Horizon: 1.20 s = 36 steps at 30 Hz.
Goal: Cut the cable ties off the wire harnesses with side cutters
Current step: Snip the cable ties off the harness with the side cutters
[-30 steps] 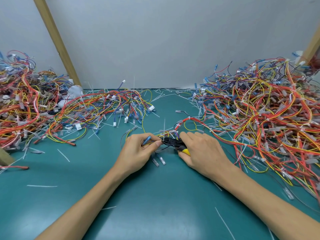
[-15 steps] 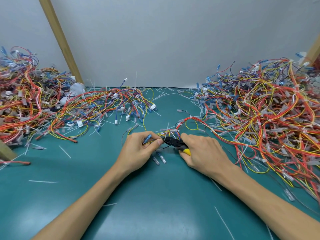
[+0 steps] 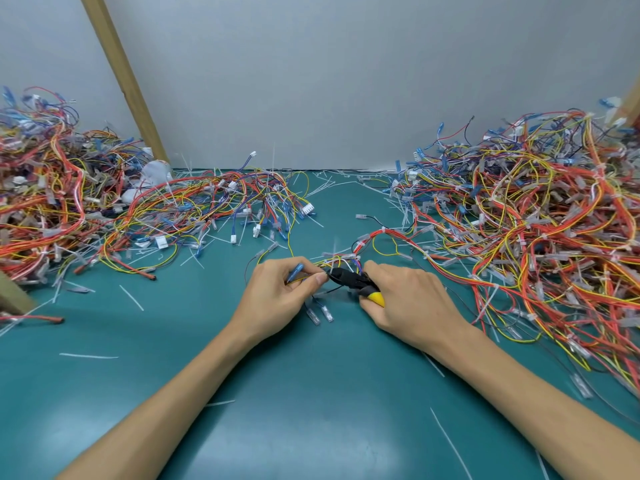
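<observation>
At the middle of the green mat point(image 3: 311, 393), my left hand point(image 3: 277, 296) pinches a thin bundle of yellow, white and blue wires of one wire harness point(image 3: 341, 263). My right hand point(image 3: 412, 306) grips the side cutters point(image 3: 349, 279), black with yellow handles. Their jaws point left and meet the bundle just beside my left thumb. The harness trails up and right as a red bundle with white cable ties point(image 3: 360, 244) into the right heap. Whether the jaws are closed on a tie is too small to tell.
A big tangled heap of harnesses point(image 3: 540, 230) fills the right side and another heap point(image 3: 52, 209) the left, with a spread of loose wires point(image 3: 214, 209) between. Cut white tie pieces point(image 3: 131, 297) lie scattered on the mat. A wooden post point(image 3: 121, 71) leans at the back left.
Both hands stay together at the same spot on the harness; the cutters' jaws remain at the bundle. Only the view has shifted slightly.
</observation>
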Each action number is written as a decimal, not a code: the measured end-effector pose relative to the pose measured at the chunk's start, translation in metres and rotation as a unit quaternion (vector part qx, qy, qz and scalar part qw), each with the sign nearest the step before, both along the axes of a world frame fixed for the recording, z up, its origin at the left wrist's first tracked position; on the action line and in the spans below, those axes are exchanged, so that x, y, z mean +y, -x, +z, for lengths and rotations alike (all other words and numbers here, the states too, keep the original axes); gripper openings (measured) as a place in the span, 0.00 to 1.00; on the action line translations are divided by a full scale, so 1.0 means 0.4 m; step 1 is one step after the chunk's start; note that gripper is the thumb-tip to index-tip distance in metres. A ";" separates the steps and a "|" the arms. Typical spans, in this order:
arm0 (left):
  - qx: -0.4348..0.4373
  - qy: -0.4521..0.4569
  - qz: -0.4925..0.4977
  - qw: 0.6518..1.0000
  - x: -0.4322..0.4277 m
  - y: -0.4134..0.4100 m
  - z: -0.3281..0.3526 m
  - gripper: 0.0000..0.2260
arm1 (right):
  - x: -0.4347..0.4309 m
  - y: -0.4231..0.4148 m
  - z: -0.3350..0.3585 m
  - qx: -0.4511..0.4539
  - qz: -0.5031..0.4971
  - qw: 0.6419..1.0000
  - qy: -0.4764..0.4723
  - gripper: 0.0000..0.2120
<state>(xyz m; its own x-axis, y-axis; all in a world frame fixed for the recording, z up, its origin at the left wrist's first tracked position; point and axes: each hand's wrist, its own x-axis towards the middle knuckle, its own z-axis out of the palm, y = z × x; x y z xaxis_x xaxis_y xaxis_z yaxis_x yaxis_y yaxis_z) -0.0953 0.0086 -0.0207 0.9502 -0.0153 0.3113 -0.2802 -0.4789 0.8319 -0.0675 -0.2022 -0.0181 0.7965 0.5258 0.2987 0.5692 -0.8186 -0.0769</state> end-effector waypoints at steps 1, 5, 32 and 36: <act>0.000 -0.002 0.002 1.000 0.000 0.001 0.000 0.05 | 0.000 -0.001 -0.001 0.001 0.000 1.000 0.004 0.13; -0.008 -0.019 0.015 1.000 -0.005 0.003 0.004 0.05 | 0.001 -0.004 0.001 0.001 0.002 1.000 0.010 0.12; -0.120 -0.064 0.107 0.985 0.038 0.000 0.022 0.06 | -0.020 0.043 0.049 -0.040 0.140 0.989 -0.019 0.17; -0.140 -0.073 0.124 0.980 0.053 -0.002 0.024 0.03 | -0.009 0.060 0.048 0.009 0.169 0.985 -0.037 0.20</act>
